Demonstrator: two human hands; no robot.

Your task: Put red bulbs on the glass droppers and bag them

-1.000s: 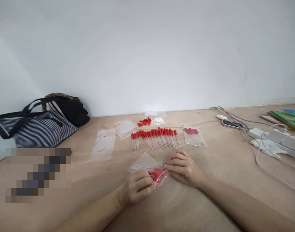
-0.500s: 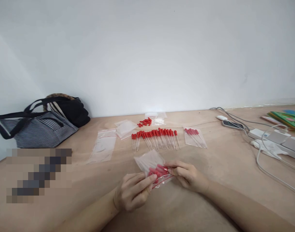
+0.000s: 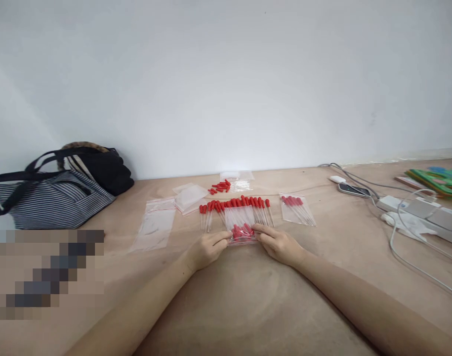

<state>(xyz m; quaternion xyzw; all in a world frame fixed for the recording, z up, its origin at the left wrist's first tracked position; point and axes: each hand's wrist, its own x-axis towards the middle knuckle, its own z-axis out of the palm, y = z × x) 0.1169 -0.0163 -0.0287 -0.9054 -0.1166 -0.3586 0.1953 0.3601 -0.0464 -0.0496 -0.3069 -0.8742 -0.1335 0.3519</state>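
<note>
A small zip bag holding several red-bulbed droppers lies between my hands, its red-lined opening edge toward me. My left hand pinches the bag's left side with closed fingers. On the right side, my right hand grips it the same way. The bag partly covers a row of loose droppers with red bulbs and clear thin stems. Right of that row, another bag with droppers inside lies flat.
Flat zip bags lie to the left. Loose red bulbs and clear tubes are near the wall. A striped bag stands far left, beside a pixelated patch. A power strip, cables and green boards occupy the right.
Both hands have moved the dropper bag forward, away from me, down to the row of loose droppers. The bag has turned from tilted to nearly straight.
</note>
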